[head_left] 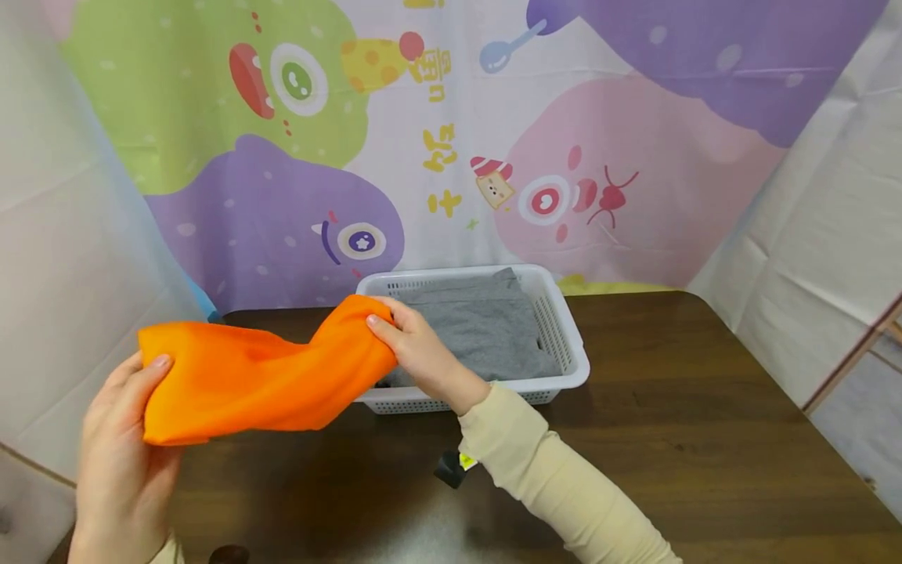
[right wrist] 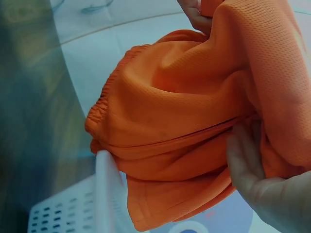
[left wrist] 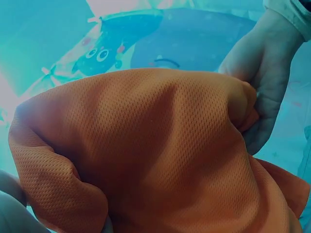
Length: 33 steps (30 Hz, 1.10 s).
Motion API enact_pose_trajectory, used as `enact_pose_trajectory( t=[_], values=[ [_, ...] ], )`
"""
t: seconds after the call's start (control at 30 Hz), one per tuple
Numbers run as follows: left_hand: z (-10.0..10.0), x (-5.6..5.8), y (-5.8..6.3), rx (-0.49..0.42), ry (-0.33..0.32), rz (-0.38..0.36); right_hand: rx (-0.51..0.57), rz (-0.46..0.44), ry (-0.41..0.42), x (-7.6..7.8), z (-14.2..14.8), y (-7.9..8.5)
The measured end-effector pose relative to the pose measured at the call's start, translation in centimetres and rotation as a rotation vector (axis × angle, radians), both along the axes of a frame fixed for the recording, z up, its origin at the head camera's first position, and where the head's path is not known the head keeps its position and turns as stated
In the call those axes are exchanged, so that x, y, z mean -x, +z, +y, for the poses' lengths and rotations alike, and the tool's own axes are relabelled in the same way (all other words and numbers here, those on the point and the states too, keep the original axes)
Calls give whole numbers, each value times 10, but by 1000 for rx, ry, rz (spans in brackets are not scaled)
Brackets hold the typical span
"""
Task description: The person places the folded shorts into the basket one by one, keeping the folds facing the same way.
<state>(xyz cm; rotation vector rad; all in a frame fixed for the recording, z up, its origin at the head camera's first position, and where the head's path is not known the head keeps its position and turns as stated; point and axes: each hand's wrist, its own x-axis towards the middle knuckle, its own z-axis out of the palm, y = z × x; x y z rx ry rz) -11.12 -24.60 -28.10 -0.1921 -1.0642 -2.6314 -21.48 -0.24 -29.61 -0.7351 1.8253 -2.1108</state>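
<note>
A pair of orange mesh shorts (head_left: 247, 384), folded over and sagging in the middle, is stretched between my two hands above the table. My left hand (head_left: 127, 446) grips its left end, thumb on top. At the other end my right hand (head_left: 423, 345) pinches the cloth, just over the basket's near left side. The right wrist view shows the gathered elastic waistband (right wrist: 104, 104) and a hem hanging beside the basket rim. Behind my right hand stands a white plastic basket (head_left: 574, 360) with grey folded cloth (head_left: 472, 321) lying in it.
The basket stands on a dark wooden table (head_left: 655, 407) near its back edge. A small black item (head_left: 449, 470) with a yellow-green part lies in front of the basket. A printed cartoon curtain (head_left: 451, 235) hangs behind, with white sheets (head_left: 824, 235) at the sides.
</note>
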Motion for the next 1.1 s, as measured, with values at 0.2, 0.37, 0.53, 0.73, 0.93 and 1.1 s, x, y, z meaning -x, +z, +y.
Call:
enact_pose_trajectory(
  t=[0.2,0.37,0.53,0.73,0.93,1.1],
  values=[
    [15,8,10,36,15,-6,43,-13,-45,5,8,8],
    [27,16,19,28,19,23,49,-41,-59,7,13,12],
    [35,22,27,30,10,30,34,-70,-58,9,17,12],
    [45,31,34,44,0,28,5,-145,-69,12,25,15],
    [57,42,46,70,6,2,42,-253,-106,20,37,24],
    [69,52,55,99,18,-20,116,-303,-140,28,48,31]
  ],
)
